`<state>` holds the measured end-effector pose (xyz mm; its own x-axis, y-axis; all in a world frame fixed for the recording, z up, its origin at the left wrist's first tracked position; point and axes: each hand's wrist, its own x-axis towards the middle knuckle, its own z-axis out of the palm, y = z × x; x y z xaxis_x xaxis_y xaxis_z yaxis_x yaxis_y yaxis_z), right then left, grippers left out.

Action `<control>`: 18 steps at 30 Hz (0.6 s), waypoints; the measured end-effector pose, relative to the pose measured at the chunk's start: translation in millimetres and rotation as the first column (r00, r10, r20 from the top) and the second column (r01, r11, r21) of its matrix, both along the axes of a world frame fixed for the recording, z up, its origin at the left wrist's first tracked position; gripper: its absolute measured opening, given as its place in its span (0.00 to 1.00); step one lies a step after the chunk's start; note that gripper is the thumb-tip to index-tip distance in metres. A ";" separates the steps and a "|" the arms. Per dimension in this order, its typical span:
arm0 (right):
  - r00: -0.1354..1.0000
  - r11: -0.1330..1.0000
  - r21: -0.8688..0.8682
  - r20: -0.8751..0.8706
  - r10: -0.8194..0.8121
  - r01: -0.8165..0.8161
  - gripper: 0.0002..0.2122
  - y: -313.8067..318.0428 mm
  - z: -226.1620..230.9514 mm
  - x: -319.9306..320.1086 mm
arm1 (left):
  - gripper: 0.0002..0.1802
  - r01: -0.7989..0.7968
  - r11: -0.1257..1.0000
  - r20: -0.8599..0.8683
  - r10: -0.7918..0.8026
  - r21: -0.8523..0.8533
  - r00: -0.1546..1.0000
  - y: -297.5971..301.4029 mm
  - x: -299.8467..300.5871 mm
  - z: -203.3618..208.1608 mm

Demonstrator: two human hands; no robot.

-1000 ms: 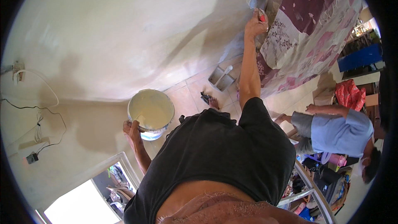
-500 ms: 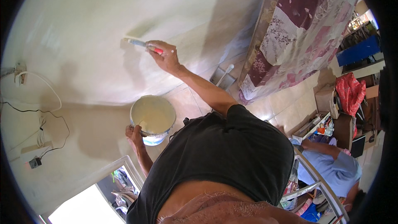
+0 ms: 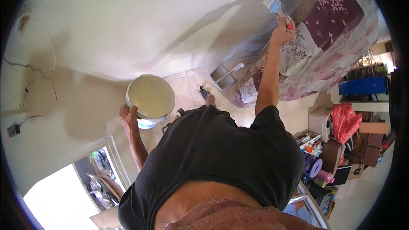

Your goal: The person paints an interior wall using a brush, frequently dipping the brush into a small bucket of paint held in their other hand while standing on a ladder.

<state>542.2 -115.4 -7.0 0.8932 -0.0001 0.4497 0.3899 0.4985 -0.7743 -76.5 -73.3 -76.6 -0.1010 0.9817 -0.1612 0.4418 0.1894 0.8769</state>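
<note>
Stretched out to the upper right, my right hand grips a paintbrush by its handle, which shows red at the end. Its pale bristles point up and left, close to the wall; whether they touch it I cannot tell. Low on the left, my left hand is closed on the rim of a bucket, fingers over the edge. Pale cream paint fills the part of the bucket that shows. The bucket hangs or rests beside my body; its base is partly hidden.
A patterned maroon and white cloth drapes along the right of the wall. On the tiled floor lies a grey dustpan with a white handle. A ladder rail, a red bag and household clutter are at the right. Cables hang at the left.
My right hand has swung to the right with the paintbrush, from mid-wall to beside the cloth. My left hand still holds the bucket. The view has shifted, and the person at lower right is mostly hidden.
</note>
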 end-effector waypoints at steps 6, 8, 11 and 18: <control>0.976 0.985 -0.010 -0.135 0.168 -0.171 0.07 -18.8 -40.9 -92.9 | 0.12 -0.028 0.996 0.112 0.037 -0.086 0.993 -5.5 12.0 4.7; 0.950 0.969 -0.003 -0.197 0.242 -0.247 0.08 -27.0 -56.3 -127.7 | 0.12 -0.016 0.996 0.142 0.028 -0.084 0.989 -6.5 6.3 -8.5; 0.919 0.941 -0.045 -0.232 0.318 -0.336 0.09 -29.2 -67.7 -166.5 | 0.12 -0.011 0.995 0.105 0.021 -0.100 0.994 -7.9 -6.3 -28.1; 0.827 0.855 -0.058 -0.292 0.480 -0.516 0.07 -24.4 -69.0 -211.5 | 0.20 0.047 0.994 0.022 -0.045 -0.094 0.999 -6.8 -11.8 -27.5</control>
